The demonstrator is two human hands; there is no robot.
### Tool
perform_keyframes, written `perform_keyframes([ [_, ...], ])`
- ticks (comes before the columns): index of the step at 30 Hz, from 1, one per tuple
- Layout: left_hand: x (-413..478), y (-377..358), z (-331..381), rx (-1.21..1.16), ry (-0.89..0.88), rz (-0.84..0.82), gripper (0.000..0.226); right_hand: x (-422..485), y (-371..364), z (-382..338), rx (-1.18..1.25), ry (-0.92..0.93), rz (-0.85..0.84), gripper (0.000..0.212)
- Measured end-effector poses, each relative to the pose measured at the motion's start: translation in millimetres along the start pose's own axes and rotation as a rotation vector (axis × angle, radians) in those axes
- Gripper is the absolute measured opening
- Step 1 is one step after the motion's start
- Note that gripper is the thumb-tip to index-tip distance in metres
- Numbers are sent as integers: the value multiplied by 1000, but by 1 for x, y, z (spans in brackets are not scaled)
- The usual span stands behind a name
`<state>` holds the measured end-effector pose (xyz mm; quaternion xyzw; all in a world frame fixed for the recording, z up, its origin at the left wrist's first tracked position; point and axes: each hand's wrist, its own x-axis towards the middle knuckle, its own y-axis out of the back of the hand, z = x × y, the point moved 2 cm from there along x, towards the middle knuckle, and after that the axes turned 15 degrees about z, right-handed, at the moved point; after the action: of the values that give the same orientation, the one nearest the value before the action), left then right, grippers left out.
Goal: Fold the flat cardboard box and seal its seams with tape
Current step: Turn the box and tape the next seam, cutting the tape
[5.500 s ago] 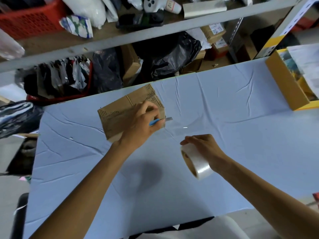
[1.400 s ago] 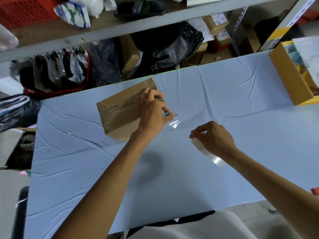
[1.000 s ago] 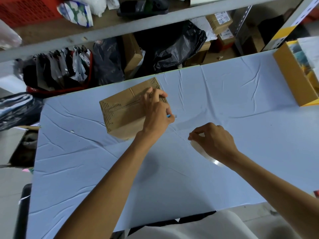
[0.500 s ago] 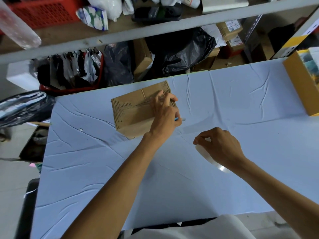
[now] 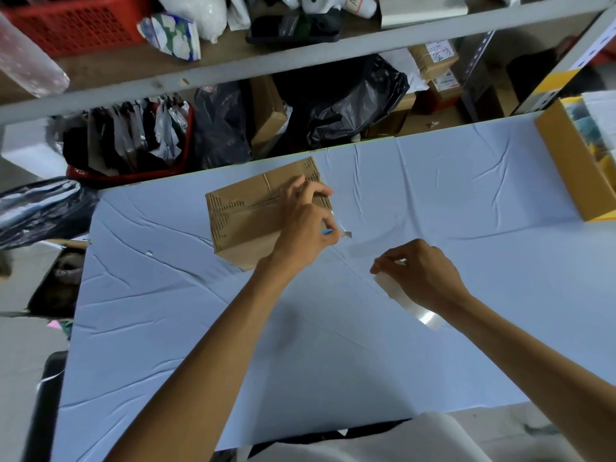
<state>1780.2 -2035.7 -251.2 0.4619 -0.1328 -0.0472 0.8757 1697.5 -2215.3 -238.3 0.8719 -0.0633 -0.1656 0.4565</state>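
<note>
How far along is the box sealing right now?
Done: the cardboard box stands folded up on the table, with tape seemingly along its top seam. In hand: the left hand presses on the box's right end while holding a blue-handled cutter; the right hand holds the tape roll off to the side. Left: other seams are hidden, so I cannot confirm them.

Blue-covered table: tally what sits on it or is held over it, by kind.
Brown cardboard box: 1
Yellow box at the right edge: 1
Clear tape roll in the right hand: 1
Blue-handled cutter in the left hand: 1
Total: 4
</note>
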Motion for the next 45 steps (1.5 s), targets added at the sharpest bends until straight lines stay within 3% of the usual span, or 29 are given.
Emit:
perform_keyframes([
  [16, 9, 16, -15, -181, 36, -142, 7, 13, 5, 6, 40, -89, 8, 25],
  [26, 6, 8, -8, -61, -14, -105, 12, 7, 3, -2, 110, -75, -24, 26],
  [36, 6, 3, -3, 70, -87, -52, 11, -3, -4, -14, 32, -28, -54, 26],
  [42, 16, 12, -9, 19, -89, -52, 15, -11, 15, -16, 148, -37, -118, 24],
  [45, 17, 15, -10, -27, -68, -80, 13, -11, 17, -15, 86, 46, -108, 23],
])
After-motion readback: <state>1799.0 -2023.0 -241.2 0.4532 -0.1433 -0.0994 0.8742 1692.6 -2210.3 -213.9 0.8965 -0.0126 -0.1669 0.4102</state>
